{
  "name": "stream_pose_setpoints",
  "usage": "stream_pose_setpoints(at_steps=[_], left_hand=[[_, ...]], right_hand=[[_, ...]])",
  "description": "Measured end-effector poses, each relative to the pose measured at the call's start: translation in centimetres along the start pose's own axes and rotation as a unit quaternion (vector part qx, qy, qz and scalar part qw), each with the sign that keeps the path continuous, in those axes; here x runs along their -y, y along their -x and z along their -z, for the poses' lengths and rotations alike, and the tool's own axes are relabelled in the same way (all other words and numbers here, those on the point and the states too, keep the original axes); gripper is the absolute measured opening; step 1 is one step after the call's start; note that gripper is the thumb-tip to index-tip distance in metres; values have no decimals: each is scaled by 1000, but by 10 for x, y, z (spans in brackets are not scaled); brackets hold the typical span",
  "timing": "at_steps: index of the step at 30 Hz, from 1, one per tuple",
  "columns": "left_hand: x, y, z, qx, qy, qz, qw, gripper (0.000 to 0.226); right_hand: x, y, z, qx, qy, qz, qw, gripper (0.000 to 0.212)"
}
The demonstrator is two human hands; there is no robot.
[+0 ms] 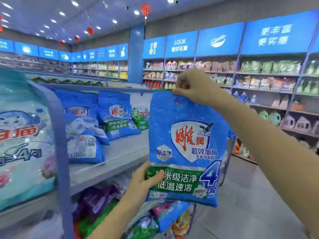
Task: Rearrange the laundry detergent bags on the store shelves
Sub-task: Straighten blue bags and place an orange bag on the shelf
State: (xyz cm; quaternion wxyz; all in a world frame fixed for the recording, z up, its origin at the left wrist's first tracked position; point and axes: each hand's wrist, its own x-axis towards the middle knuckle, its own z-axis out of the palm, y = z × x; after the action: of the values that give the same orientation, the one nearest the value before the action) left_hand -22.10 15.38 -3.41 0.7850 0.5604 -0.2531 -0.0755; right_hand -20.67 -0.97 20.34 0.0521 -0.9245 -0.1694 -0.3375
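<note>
Held bag: 1 blue detergent bag (186, 147), upright in the air just off the end of the near shelf unit, printed front towards the person, touching no shelf.
Right hand: right hand (193, 87) with fingers curled tight, pinching the bag's top edge.
Left hand: left hand (143, 181) gripping the lower left corner, thumb laid across the green band on the front, fingers hidden behind.
Print on the held bag: red "雕牌" on a white shield with a small eagle, "超效加酶" under it, "强去渍" in a white badge, "低温速溶" on the green band, and a large "4".
Shelf: grey shelf board (124, 152) to the left of the held bag.
Bags on it: 3 blue ones that I can count, 1 lying with its back label out (84, 145), 1 leaning behind that (77, 107), 1 leaning further along (117, 118); beside that, 1 green and white bag (140, 118).
Near left: 1 big pale bag (22, 144) with a cat face and red characters.
Lower shelf: purple packs (96, 200) among green, blue and orange ones, jumbled.
Far wall: shelves of bottles and packs under blue signs, 1 sign reading "LOOK" (179, 41).
Ceiling: red lanterns (145, 9).
</note>
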Motion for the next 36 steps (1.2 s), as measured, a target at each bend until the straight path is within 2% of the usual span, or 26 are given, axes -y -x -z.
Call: stream_pose_setpoints(at_steps=[5, 10, 12, 14, 16, 18, 20, 22, 24, 25, 26, 28, 31, 36], left_hand=[[21, -31, -16, -31, -12, 5, 999, 28], [27, -67, -5, -84, -21, 9, 996, 40], [26, -83, 4, -123, -3, 5, 992, 31], [22, -102, 17, -157, 4, -9, 987, 27], [14, -122, 33, -187, 0, -24, 982, 30], [6, -142, 51, -214, -4, -41, 976, 39], [-1, -160, 68, -248, -11, -45, 968, 53], [-7, -175, 82, -258, -10, -45, 965, 55], [-12, -187, 94, -259, -23, -43, 965, 45], [-14, -192, 99, -265, -34, -40, 963, 42], [-15, -197, 104, -269, -43, -38, 962, 40], [-17, -206, 115, -273, -53, -36, 960, 35], [-16, -219, 130, -290, -68, -32, 954, 15], [-6, -233, 147, -320, -95, 0, 943, 14]], right_hand=[[-48, -1, -34, -102, 5, -3, 995, 18], [-74, -20, -60, -189, 10, 35, 981, 29], [-87, -27, -70, -242, -51, 38, 968, 36], [-105, -33, -86, -277, -167, 7, 946, 35], [-119, -39, -110, -250, -323, -70, 910, 33], [-127, -45, -141, -168, -466, -153, 855, 30], [-132, -52, -180, -42, -532, -213, 819, 30], [-130, -58, -219, 76, -590, -246, 765, 28], [-124, -67, -252, 131, -665, -252, 691, 27], [-121, -73, -264, 140, -688, -248, 668, 30], [-119, -81, -275, 141, -697, -247, 659, 34], [-116, -96, -293, 128, -691, -252, 665, 37], [-116, -115, -317, 128, -694, -236, 668, 26], [-122, -134, -349, 164, -696, -226, 661, 28]])
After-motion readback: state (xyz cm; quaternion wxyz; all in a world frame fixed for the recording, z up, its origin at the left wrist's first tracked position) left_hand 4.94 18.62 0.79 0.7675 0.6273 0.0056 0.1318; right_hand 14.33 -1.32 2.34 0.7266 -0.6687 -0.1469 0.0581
